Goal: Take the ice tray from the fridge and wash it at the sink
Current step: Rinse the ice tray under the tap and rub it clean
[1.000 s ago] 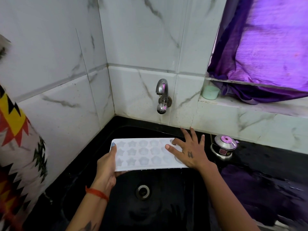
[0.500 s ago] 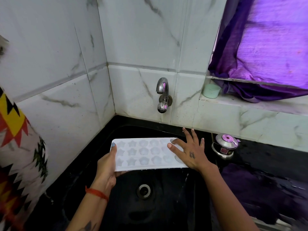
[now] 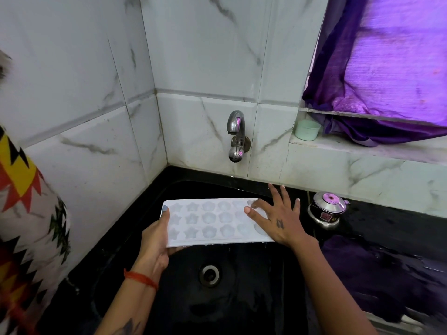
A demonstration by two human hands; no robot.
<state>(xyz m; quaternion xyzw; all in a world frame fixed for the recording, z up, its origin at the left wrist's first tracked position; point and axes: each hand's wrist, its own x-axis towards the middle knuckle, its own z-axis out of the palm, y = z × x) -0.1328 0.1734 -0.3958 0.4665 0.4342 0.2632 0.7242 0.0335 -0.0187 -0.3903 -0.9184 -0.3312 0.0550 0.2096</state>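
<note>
A white ice tray [image 3: 210, 221] with star and flower shaped moulds hangs level over the black sink [image 3: 242, 298], below the steel tap [image 3: 235, 135]. My left hand [image 3: 154, 240] grips its left end, thumb on top and fingers underneath. My right hand [image 3: 278, 218] lies flat on the tray's right end with its fingers spread and straight, covering the moulds there. No water runs from the tap.
The sink's drain [image 3: 209, 274] lies below the tray. A small steel pot [image 3: 326, 210] stands on the wet black counter to the right, near a dark purple cloth [image 3: 367, 274]. A mint cup [image 3: 307, 129] sits on the window ledge. Patterned fabric [image 3: 21, 226] hangs at left.
My right hand has slid slightly to the right along the tray's top. The tray and my left hand have stayed almost still.
</note>
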